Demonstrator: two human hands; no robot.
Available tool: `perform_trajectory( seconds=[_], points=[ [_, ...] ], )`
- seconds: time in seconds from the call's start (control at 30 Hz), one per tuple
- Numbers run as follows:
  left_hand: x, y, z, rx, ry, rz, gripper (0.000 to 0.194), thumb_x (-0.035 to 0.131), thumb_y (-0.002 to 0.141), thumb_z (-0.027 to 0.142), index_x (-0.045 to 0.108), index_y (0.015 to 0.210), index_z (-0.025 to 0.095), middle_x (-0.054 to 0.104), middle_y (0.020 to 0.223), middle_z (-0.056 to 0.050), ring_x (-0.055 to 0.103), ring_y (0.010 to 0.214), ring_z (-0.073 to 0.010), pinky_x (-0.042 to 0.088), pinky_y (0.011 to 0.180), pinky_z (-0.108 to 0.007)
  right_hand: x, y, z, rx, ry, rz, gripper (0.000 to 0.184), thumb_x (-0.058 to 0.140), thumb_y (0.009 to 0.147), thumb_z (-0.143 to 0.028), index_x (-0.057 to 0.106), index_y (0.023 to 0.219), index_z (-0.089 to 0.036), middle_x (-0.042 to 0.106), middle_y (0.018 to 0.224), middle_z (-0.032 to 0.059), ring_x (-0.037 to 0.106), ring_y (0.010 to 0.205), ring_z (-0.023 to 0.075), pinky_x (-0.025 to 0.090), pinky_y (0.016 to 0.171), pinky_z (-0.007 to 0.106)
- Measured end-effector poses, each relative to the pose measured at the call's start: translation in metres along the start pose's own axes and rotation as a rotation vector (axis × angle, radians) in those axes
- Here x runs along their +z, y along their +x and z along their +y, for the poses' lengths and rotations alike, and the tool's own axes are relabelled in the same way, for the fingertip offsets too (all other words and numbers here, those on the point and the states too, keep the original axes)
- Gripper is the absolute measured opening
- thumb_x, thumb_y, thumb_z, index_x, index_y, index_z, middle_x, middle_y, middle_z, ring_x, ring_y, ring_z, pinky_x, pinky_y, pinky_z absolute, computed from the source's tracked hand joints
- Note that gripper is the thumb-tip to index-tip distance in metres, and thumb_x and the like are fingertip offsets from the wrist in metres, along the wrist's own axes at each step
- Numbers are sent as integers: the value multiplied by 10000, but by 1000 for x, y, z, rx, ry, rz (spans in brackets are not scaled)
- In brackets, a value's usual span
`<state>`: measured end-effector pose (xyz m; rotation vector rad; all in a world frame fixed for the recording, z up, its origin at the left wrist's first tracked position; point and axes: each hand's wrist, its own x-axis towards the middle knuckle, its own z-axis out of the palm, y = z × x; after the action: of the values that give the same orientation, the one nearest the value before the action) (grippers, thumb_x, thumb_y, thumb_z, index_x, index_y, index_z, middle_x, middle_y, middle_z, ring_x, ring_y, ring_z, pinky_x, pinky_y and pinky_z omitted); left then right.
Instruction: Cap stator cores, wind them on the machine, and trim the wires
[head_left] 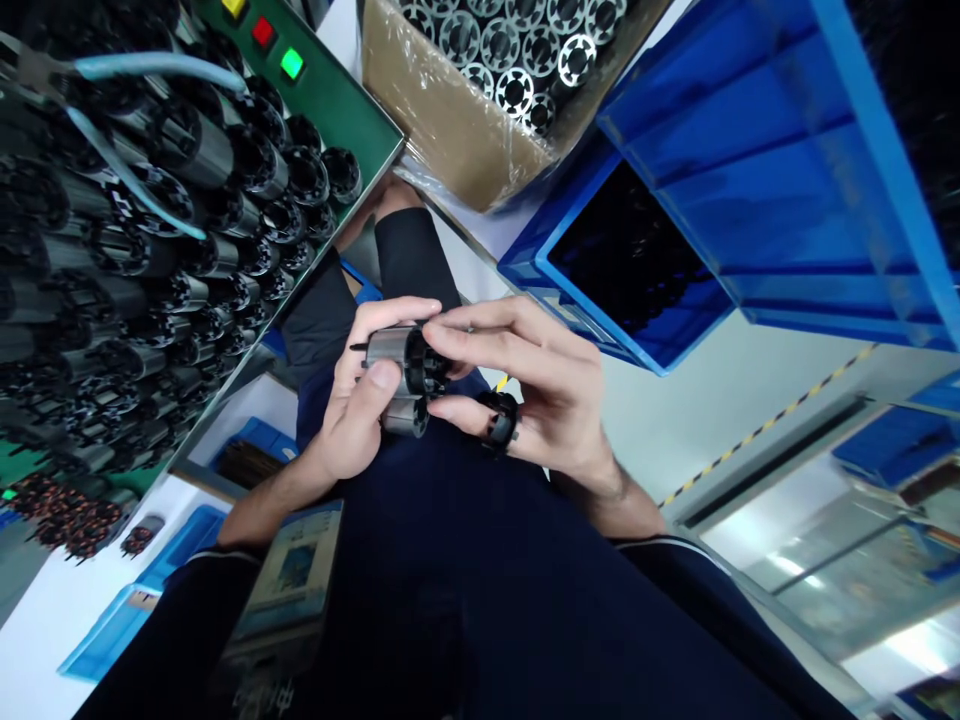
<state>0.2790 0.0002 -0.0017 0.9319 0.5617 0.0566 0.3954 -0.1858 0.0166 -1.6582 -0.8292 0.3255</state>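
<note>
Gripping a slotted steel core (397, 365) in the left hand (349, 400) over the lap (420, 560), right hand (540, 390) pinching its black end (426, 368), black ring (499, 420) looped on the fingers; stiff, probably heavy, best held round the outer wall.

Green bench (352, 110), stacked motor stators (187, 220)

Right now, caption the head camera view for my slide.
Left hand grips a black-capped cylindrical steel stator as right hand holds a black plastic ring, with rows of stators alongside.
</note>
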Motion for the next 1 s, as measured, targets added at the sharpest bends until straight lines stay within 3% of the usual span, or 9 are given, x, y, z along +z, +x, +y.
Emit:
perform_trajectory(
  seconds=[0.1,0.27,0.47,0.6,0.7,0.8,0.9,1.0],
  points=[
    [0,3,0,158,101,-113,507,787,1145,689,889,1435,286,814,1409,-122,815,1267,-333,672,1179,-493,1,-3,-1,5,24,21,580,999,1052,-390,853,1612,-424,871,1435,73,894,1063,267,825,903,421],
    [5,1,8,142,147,-114,586,783,1123,746,890,1423,255,814,1377,-140,835,1251,-383,724,1033,-477,-1,-7,-9,15,1,34,644,1032,1021,-402,840,1635,-444,884,1415,89,907,1050,305,840,911,473],
    [6,-2,15,182,265,-166,490,679,1203,629,887,1460,268,816,1442,-126,788,1291,-332,642,1214,-488,1,-9,-9,-66,-40,53,680,1029,1029,-382,814,1670,-455,913,1387,82,923,1132,333,837,969,494],
    [4,-3,9,150,222,-133,564,700,1177,684,893,1463,239,813,1371,-163,811,1211,-363,687,1122,-511,5,-11,-5,-64,-9,86,715,1033,1026,-380,791,1695,-459,916,1369,70,929,1096,308,833,914,450],
    [2,-3,6,164,221,-94,572,790,1117,701,909,1423,233,817,1372,-173,820,1197,-374,703,1106,-514,5,-10,-3,-76,-32,64,686,1024,1032,-359,805,1675,-459,913,1395,72,925,1136,322,821,937,482],
    [-2,-3,5,99,162,-139,638,803,1090,748,883,1461,235,820,1370,-185,850,1144,-397,738,958,-506,5,-8,-3,-79,-60,22,622,1037,1021,-430,843,1611,-457,939,1286,48,918,1040,312,804,936,507],
    [-8,-2,2,43,127,-166,680,819,1081,762,849,1499,225,818,1433,-195,856,1096,-375,725,893,-465,4,-6,-4,-55,-82,19,544,1001,1049,-515,863,1570,-445,943,1230,39,904,995,302,789,940,501],
    [-14,-1,-3,18,85,-142,698,878,1035,779,848,1450,218,831,1381,-183,851,1106,-354,711,895,-423,0,-5,-4,-50,-101,-32,554,978,1071,-489,840,1606,-448,934,1259,40,894,1062,307,776,991,512]
  ],
)
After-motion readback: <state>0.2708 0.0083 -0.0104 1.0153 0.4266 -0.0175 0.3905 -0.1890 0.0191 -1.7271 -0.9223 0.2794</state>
